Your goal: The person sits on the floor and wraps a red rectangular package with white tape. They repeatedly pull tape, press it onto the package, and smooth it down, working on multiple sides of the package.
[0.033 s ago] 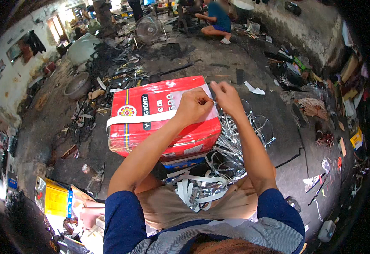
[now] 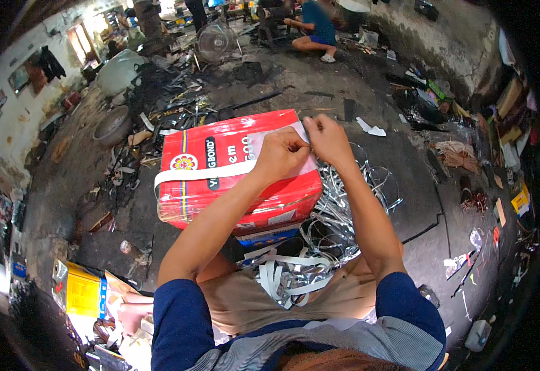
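Note:
A red cardboard box (image 2: 189, 151) with glossy clear wrapping rests on top of a blue box (image 2: 268, 237) in front of my knees. Across its top runs a flat white strip (image 2: 211, 172), which passes under my left hand (image 2: 279, 154). The thumb and forefinger of that hand are pinched near the box's right edge. Beside it, my right hand (image 2: 330, 140) is closed with curled fingers at the far right corner; what it holds is hidden. A tangle of silver and white strips (image 2: 344, 213) lies right of the box, and looped strips (image 2: 294, 281) rest on my lap.
Scraps litter the dark floor. A round basin (image 2: 113, 125) and a fan (image 2: 216, 43) stand further off. One person (image 2: 317, 28) squats at the back. A yellow container (image 2: 84, 295) is near left, a pale jug (image 2: 478, 336) near right.

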`<action>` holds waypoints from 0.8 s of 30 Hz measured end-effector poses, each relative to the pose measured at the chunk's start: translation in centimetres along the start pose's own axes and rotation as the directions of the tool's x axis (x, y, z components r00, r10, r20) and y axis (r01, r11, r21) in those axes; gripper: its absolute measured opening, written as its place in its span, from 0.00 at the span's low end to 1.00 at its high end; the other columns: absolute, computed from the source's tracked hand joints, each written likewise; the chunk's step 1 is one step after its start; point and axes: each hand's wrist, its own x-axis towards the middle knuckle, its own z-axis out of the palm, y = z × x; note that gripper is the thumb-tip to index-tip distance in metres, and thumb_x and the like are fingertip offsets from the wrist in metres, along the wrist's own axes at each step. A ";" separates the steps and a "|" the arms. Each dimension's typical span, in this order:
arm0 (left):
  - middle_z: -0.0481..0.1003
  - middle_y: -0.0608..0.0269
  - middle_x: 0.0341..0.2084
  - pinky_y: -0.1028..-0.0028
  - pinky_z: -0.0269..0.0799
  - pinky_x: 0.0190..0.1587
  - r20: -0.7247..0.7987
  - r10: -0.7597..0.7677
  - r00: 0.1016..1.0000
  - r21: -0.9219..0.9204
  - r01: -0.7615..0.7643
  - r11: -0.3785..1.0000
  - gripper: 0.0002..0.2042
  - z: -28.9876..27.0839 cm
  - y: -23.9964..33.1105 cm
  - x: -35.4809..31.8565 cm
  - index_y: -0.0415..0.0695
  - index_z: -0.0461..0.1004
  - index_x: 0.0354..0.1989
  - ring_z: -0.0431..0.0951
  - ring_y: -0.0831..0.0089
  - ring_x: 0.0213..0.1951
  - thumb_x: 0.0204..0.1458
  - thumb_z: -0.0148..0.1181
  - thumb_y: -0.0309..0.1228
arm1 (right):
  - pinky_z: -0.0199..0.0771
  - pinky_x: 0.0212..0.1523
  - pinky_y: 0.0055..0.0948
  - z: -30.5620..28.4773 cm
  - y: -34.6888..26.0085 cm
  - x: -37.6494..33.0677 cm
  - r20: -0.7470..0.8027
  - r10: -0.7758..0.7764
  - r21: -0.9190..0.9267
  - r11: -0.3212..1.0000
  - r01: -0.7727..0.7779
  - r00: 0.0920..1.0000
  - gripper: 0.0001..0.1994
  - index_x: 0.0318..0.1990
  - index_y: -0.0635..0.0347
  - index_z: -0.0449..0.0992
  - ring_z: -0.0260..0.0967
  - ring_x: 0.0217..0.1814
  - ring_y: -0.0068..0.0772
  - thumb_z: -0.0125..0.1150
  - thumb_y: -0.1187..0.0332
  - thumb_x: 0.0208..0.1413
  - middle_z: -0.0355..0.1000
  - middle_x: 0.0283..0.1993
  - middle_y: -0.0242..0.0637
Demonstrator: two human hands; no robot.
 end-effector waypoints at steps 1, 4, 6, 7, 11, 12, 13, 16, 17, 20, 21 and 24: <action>0.76 0.61 0.24 0.76 0.72 0.31 -0.009 0.019 1.000 0.020 -0.019 1.000 0.04 -0.3 -0.1 0.2 0.36 0.81 0.28 0.77 0.76 0.27 0.46 0.68 0.23 | 0.75 0.37 0.46 0.4 -0.1 0.4 0.012 -0.007 -0.049 0.999 0.008 1.000 0.22 0.34 0.65 0.76 0.75 0.36 0.61 0.55 0.50 0.62 0.77 0.34 0.55; 0.77 0.61 0.24 0.76 0.72 0.31 -0.015 -0.028 0.999 0.011 0.028 1.000 0.04 -0.5 0.1 0.4 0.36 0.81 0.27 0.77 0.77 0.27 0.46 0.68 0.24 | 0.74 0.44 0.48 1.5 1.2 1.1 0.034 0.020 -0.049 0.999 -0.018 0.999 0.18 0.35 0.68 0.77 0.74 0.43 0.67 0.54 0.58 0.62 0.77 0.37 0.59; 0.77 0.59 0.25 0.74 0.74 0.30 -0.022 -0.047 0.999 0.024 0.048 0.999 0.04 -0.4 0.5 0.1 0.36 0.81 0.27 0.79 0.73 0.25 0.46 0.67 0.24 | 0.74 0.42 0.47 2.6 2.8 0.4 0.037 0.099 0.166 0.981 -0.103 0.994 0.16 0.34 0.68 0.78 0.76 0.40 0.63 0.54 0.61 0.61 0.78 0.35 0.57; 0.78 0.58 0.25 0.73 0.75 0.30 -0.023 -0.053 0.998 0.032 0.054 0.998 0.04 -0.4 0.6 0.1 0.36 0.81 0.27 0.79 0.71 0.25 0.46 0.67 0.24 | 0.74 0.41 0.46 2.7 2.7 -0.3 0.053 0.101 0.244 0.963 -0.111 0.993 0.16 0.33 0.68 0.80 0.77 0.38 0.60 0.53 0.63 0.61 0.78 0.33 0.57; 0.78 0.58 0.25 0.74 0.75 0.30 -0.019 -0.066 0.998 -0.003 0.066 0.998 0.04 -0.4 0.6 0.5 0.36 0.82 0.28 0.80 0.73 0.25 0.46 0.67 0.23 | 0.74 0.39 0.45 6.2 7.3 -3.0 0.032 0.183 0.278 0.942 -0.185 0.983 0.15 0.34 0.68 0.80 0.77 0.36 0.57 0.53 0.65 0.60 0.77 0.33 0.57; 0.78 0.60 0.25 0.75 0.73 0.30 -0.014 -0.062 0.998 0.006 0.063 0.998 0.03 -0.4 0.8 0.6 0.36 0.82 0.28 0.78 0.75 0.25 0.46 0.67 0.23 | 0.74 0.40 0.44 7.3 9.3 -4.0 0.036 0.204 0.231 0.951 -0.207 0.978 0.14 0.34 0.68 0.81 0.77 0.36 0.57 0.53 0.65 0.60 0.77 0.33 0.57; 0.78 0.62 0.25 0.77 0.72 0.29 -0.009 -0.063 0.998 0.016 0.063 0.998 0.03 -0.3 1.0 0.5 0.36 0.82 0.29 0.77 0.77 0.26 0.47 0.67 0.24 | 0.73 0.41 0.45 8.5 10.8 -5.3 0.050 0.254 0.238 0.936 -0.258 0.966 0.14 0.34 0.68 0.81 0.77 0.37 0.57 0.53 0.66 0.60 0.77 0.33 0.58; 0.78 0.64 0.25 0.78 0.71 0.29 -0.006 -0.074 0.997 0.007 0.074 0.997 0.03 -0.3 0.7 0.4 0.37 0.83 0.29 0.76 0.79 0.26 0.48 0.67 0.23 | 0.73 0.43 0.47 12.0 15.3 -8.9 0.092 0.383 0.204 0.896 -0.394 0.919 0.14 0.33 0.67 0.81 0.77 0.39 0.57 0.53 0.66 0.59 0.78 0.35 0.58; 0.78 0.64 0.25 0.78 0.71 0.29 -0.006 -0.071 0.997 0.003 0.071 0.997 0.02 -0.5 0.6 0.6 0.37 0.83 0.29 0.76 0.79 0.26 0.48 0.67 0.23 | 0.73 0.44 0.47 13.1 16.7 -9.6 0.094 0.409 0.169 0.892 -0.419 0.908 0.14 0.33 0.67 0.81 0.76 0.40 0.58 0.53 0.66 0.59 0.78 0.35 0.57; 0.78 0.64 0.26 0.79 0.71 0.29 0.008 -0.091 0.996 -0.015 0.092 0.996 0.02 -0.4 0.9 0.6 0.38 0.83 0.29 0.76 0.80 0.26 0.48 0.67 0.22 | 0.73 0.46 0.52 15.6 21.2 -11.0 0.130 0.443 -0.054 0.896 -0.440 0.887 0.12 0.30 0.68 0.80 0.75 0.41 0.62 0.55 0.67 0.56 0.78 0.35 0.55; 0.78 0.64 0.26 0.79 0.71 0.29 0.009 -0.097 0.995 0.004 0.097 0.995 0.02 -0.5 0.8 0.5 0.37 0.83 0.29 0.76 0.80 0.27 0.48 0.68 0.22 | 0.73 0.46 0.53 16.2 21.8 -12.1 0.141 0.407 -0.100 0.913 -0.396 0.902 0.12 0.30 0.68 0.79 0.75 0.40 0.63 0.55 0.68 0.56 0.78 0.35 0.56; 0.78 0.63 0.27 0.79 0.71 0.29 0.025 -0.091 0.995 0.024 0.091 0.996 0.02 -0.7 1.2 0.6 0.37 0.83 0.29 0.76 0.81 0.27 0.47 0.68 0.22 | 0.74 0.48 0.52 18.1 26.1 -16.1 0.099 0.436 -0.214 0.887 -0.409 0.894 0.11 0.30 0.70 0.79 0.75 0.42 0.63 0.59 0.68 0.53 0.78 0.36 0.58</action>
